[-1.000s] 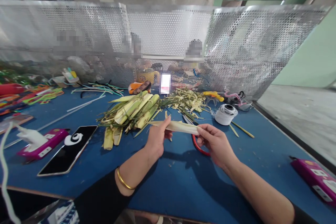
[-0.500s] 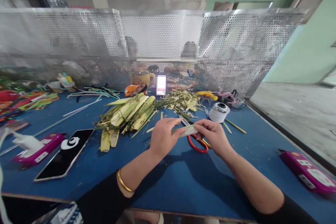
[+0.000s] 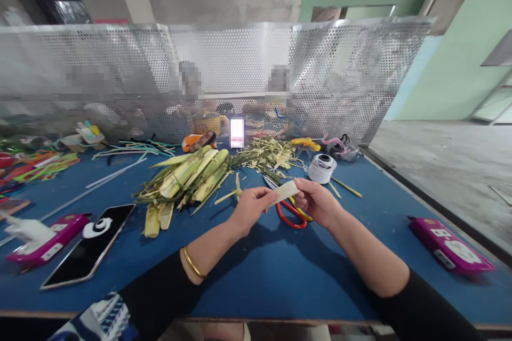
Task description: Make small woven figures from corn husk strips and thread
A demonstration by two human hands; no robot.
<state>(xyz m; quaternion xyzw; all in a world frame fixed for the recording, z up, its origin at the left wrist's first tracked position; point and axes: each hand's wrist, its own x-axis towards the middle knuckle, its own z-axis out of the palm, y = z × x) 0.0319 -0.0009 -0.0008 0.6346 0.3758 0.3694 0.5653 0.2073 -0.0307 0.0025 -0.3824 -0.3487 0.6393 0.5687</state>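
Observation:
A short, pale strip of plant leaf or husk (image 3: 285, 192) is stretched between my two hands above the blue table. My left hand (image 3: 252, 208) pinches its left end between thumb and fingers. At the other end, my right hand (image 3: 318, 200) grips it with thumb and forefinger. Scissors with red and yellow handles (image 3: 291, 221) lie beneath the strip, their blades partly hidden. To the left rests a heap of green-yellow stalk pieces (image 3: 192, 176). Behind my hands is a pile of thin shredded strips (image 3: 270, 154), and a white spool of string (image 3: 321, 169) stands beyond my right hand.
A black phone (image 3: 90, 245) and a purple power bank (image 3: 50, 240) with a white plug lie left; another purple power bank (image 3: 452, 245) lies right. A perforated metal screen (image 3: 236, 58) runs along the back. Colourful strips (image 3: 40, 165) lie far left.
My left hand's fingers have closed in on the strip, which now shows its flat face more. The whole view has shifted slightly, so the table items appear further left.

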